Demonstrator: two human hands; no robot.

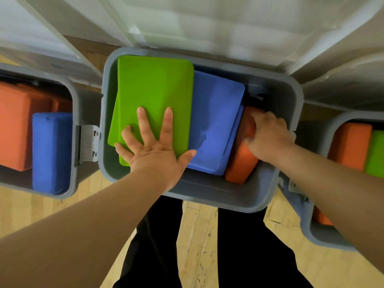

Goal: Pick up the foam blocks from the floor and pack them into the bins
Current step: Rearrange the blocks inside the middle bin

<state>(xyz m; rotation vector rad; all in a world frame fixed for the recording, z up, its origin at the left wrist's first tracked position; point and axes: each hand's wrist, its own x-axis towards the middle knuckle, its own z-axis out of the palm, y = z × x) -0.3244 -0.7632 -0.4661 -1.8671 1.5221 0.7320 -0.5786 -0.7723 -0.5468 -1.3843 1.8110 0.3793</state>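
Orange block (241, 165) lies in the right hand's (268, 136) grip, inside the bin (207, 197).

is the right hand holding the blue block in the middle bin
No, the right hand grips the orange block wedged between the blue block and the wall of the bin.

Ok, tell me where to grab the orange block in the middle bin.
Grip the orange block across its exposed upper edge, coming straight down from above. It stands tilted on edge, wedged between the blue block and the middle bin's right wall, so only that narrow edge is free. The right hand grips it there.
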